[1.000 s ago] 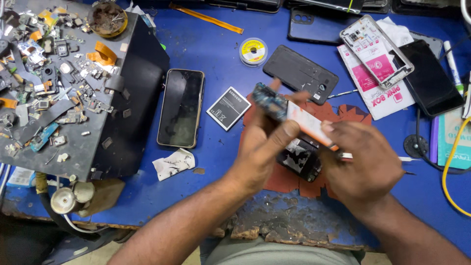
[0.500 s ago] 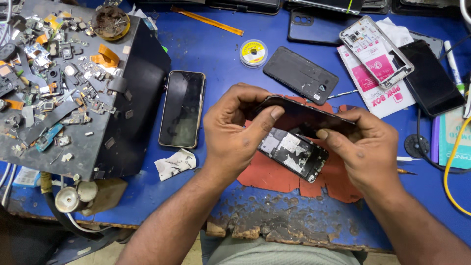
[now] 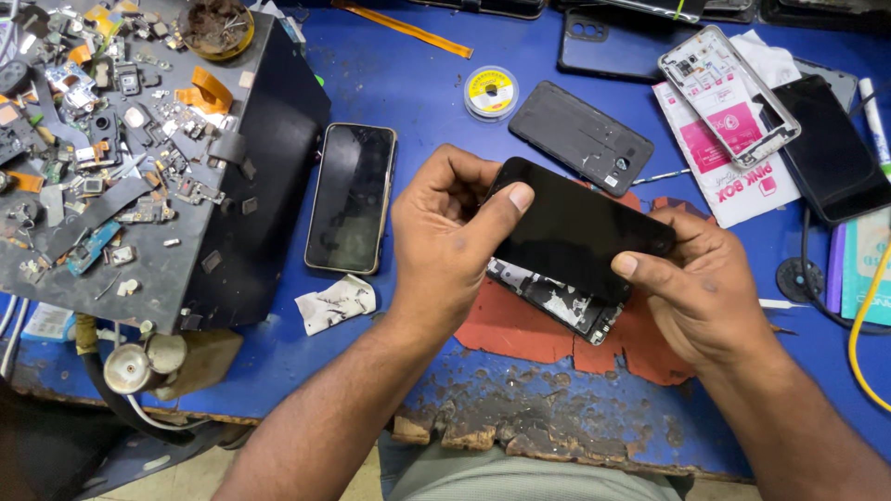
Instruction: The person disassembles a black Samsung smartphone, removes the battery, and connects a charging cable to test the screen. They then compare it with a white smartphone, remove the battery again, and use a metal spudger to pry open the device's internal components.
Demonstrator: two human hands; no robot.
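Note:
Both hands hold a black phone screen panel (image 3: 575, 227) flat, glass side up, above the blue bench. My left hand (image 3: 450, 241) grips its left end, thumb pressed on the top face. My right hand (image 3: 701, 288) holds the right end, thumb on the lower right corner. Just beneath the panel lies an opened phone body (image 3: 557, 301) with its circuit board showing, resting on a torn red mat (image 3: 520, 329).
A dark phone (image 3: 353, 197) lies left of my hands, a crumpled paper scrap (image 3: 336, 303) below it. A black box lid (image 3: 139, 167) strewn with small parts fills the left. A black back cover (image 3: 580, 137), solder wick reel (image 3: 490, 91), phone frame (image 3: 729, 93) and yellow cable (image 3: 868, 325) lie around.
The panel has been turned over from its inner side to its black glass side and lowered flat over the opened phone body. Both hands now grip its ends.

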